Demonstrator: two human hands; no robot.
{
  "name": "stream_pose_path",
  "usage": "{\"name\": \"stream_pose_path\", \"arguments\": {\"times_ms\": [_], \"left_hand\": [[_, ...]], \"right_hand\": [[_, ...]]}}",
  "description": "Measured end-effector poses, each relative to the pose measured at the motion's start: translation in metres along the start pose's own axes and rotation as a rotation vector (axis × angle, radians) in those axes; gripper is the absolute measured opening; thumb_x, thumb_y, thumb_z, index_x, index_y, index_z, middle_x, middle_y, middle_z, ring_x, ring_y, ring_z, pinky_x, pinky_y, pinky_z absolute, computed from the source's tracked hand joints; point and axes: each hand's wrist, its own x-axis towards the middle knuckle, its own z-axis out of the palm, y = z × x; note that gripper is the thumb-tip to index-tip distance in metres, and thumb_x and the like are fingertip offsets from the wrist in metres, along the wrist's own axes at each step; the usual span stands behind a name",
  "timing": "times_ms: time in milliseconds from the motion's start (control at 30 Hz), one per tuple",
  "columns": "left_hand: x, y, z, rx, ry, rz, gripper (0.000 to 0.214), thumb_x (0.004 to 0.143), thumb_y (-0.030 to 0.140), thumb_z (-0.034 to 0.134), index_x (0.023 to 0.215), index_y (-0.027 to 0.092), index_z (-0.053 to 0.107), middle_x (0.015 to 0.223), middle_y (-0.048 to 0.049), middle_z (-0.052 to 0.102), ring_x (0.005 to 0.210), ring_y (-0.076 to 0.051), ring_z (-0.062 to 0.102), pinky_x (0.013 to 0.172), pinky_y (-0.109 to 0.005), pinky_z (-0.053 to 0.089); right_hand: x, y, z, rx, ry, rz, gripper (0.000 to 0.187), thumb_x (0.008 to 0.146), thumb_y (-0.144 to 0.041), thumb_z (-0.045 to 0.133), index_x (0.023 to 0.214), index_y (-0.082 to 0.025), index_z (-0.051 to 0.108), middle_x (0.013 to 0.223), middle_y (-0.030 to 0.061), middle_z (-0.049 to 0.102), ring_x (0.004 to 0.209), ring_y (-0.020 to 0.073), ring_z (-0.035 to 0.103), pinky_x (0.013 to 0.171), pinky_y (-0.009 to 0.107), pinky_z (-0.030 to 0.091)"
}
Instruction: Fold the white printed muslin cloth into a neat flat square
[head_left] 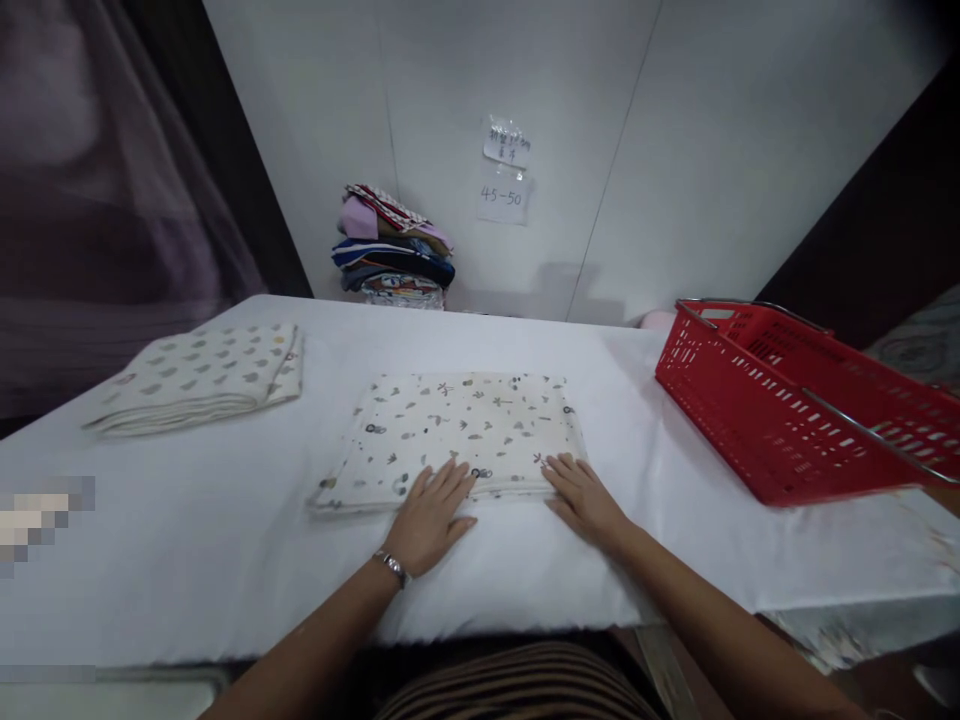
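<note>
Both hands flat on the near edge of a folded printed cloth at frame centre.

The left hand [431,512], wristwatch [391,565] on its wrist, and the right hand [585,497] rest palm-down, fingers extended and slightly spread, gripping nothing. The folded cloth [457,430] is cream with small scattered motifs, a neat rectangle on the white table [187,540]. Farther left lies a second folded cloth [199,375]; at right, a red basket [795,400]; against the back wall, stacked garments [394,250].

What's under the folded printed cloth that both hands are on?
The cloth lies flat on the white table cover, which shows all round it. Left hand and right hand rest on its near edge. Anything between cloth and cover is hidden.
</note>
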Motion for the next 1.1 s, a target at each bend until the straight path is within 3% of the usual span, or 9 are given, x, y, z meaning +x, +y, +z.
{"name": "stream_pose_path", "arguments": {"times_ms": [167, 267, 367, 500, 600, 733, 900, 1000, 1100], "left_hand": [[-0.002, 0.001, -0.004, -0.041, -0.077, -0.021, 0.057, 0.088, 0.052, 0.038, 0.139, 0.026, 0.036, 0.145, -0.0052, 0.036, 0.136, -0.024, 0.028, 0.110, -0.048, 0.022], [0.006, -0.005, -0.015, -0.072, -0.064, -0.087, 0.055, 0.089, 0.053, 0.034, 0.136, 0.025, 0.041, 0.145, -0.0064, 0.036, 0.136, -0.024, 0.028, 0.109, -0.048, 0.025], [0.011, -0.024, -0.023, -0.020, -0.012, -0.252, 0.055, 0.088, 0.053, 0.035, 0.134, 0.023, 0.045, 0.146, -0.0086, 0.034, 0.136, -0.028, 0.025, 0.108, -0.052, 0.023], [0.003, -0.050, -0.019, 0.088, -0.067, -0.496, 0.061, 0.086, 0.055, 0.036, 0.134, 0.019, 0.045, 0.147, -0.0106, 0.031, 0.136, -0.031, 0.024, 0.107, -0.055, 0.021], [-0.006, -0.055, -0.012, 0.110, -0.095, -0.527, 0.062, 0.086, 0.056, 0.032, 0.136, 0.021, 0.042, 0.148, -0.0071, 0.029, 0.137, -0.029, 0.023, 0.108, -0.055, 0.019], [-0.008, -0.050, -0.014, 0.073, -0.141, -0.551, 0.064, 0.086, 0.056, 0.030, 0.138, 0.021, 0.040, 0.149, -0.0070, 0.027, 0.138, -0.029, 0.020, 0.108, -0.055, 0.017], [0.017, -0.062, -0.039, -0.042, -0.257, -0.635, 0.070, 0.083, 0.061, 0.031, 0.139, 0.019, 0.038, 0.150, -0.0098, 0.024, 0.138, -0.030, 0.021, 0.107, -0.056, 0.022], [0.038, -0.085, -0.049, 0.020, -0.209, -0.662, 0.070, 0.083, 0.060, 0.032, 0.139, 0.019, 0.037, 0.151, -0.0102, 0.020, 0.139, -0.030, 0.017, 0.108, -0.056, 0.019], [0.046, -0.112, -0.044, 0.105, -0.180, -0.713, 0.066, 0.084, 0.056, 0.033, 0.139, 0.019, 0.038, 0.151, -0.0104, 0.021, 0.139, -0.030, 0.016, 0.108, -0.057, 0.017]], "right_hand": [[-0.003, -0.004, -0.008, 0.043, -0.139, 0.094, 0.053, 0.093, -0.045, 0.037, 0.142, -0.025, 0.033, 0.148, 0.0077, 0.029, 0.138, 0.0239, 0.019, 0.109, 0.048, 0.021], [0.020, -0.015, -0.021, 0.060, -0.138, 0.106, 0.055, 0.093, -0.050, 0.034, 0.142, -0.025, 0.032, 0.150, 0.0076, 0.023, 0.139, 0.0238, 0.014, 0.110, 0.049, 0.017], [0.048, -0.013, -0.025, 0.051, -0.124, 0.134, 0.058, 0.092, -0.053, 0.031, 0.143, -0.024, 0.031, 0.152, 0.0081, 0.018, 0.140, 0.0239, 0.010, 0.111, 0.050, 0.013], [0.065, 0.011, -0.012, 0.024, -0.200, 0.361, 0.065, 0.090, -0.057, 0.031, 0.143, -0.019, 0.029, 0.152, 0.0110, 0.017, 0.140, 0.0262, 0.009, 0.110, 0.049, 0.013], [0.060, 0.026, 0.001, 0.008, -0.234, 0.427, 0.070, 0.089, -0.060, 0.029, 0.144, -0.018, 0.025, 0.153, 0.0097, 0.014, 0.140, 0.0253, 0.006, 0.110, 0.049, 0.012], [0.054, 0.027, 0.005, -0.018, -0.247, 0.425, 0.070, 0.090, -0.060, 0.026, 0.144, -0.017, 0.025, 0.153, 0.0095, 0.013, 0.140, 0.0258, 0.007, 0.110, 0.050, 0.010], [0.081, 0.016, -0.008, -0.066, -0.188, 0.406, 0.068, 0.090, -0.059, 0.027, 0.142, -0.016, 0.031, 0.151, 0.0130, 0.019, 0.139, 0.0293, 0.011, 0.109, 0.050, 0.011], [0.115, 0.018, -0.011, -0.038, -0.132, 0.384, 0.069, 0.090, -0.059, 0.026, 0.144, -0.015, 0.027, 0.152, 0.0130, 0.015, 0.140, 0.0277, 0.009, 0.110, 0.046, 0.013], [0.141, 0.032, -0.004, -0.026, -0.123, 0.416, 0.069, 0.091, -0.055, 0.028, 0.143, -0.011, 0.027, 0.152, 0.0137, 0.016, 0.140, 0.0274, 0.010, 0.110, 0.043, 0.014]]}}
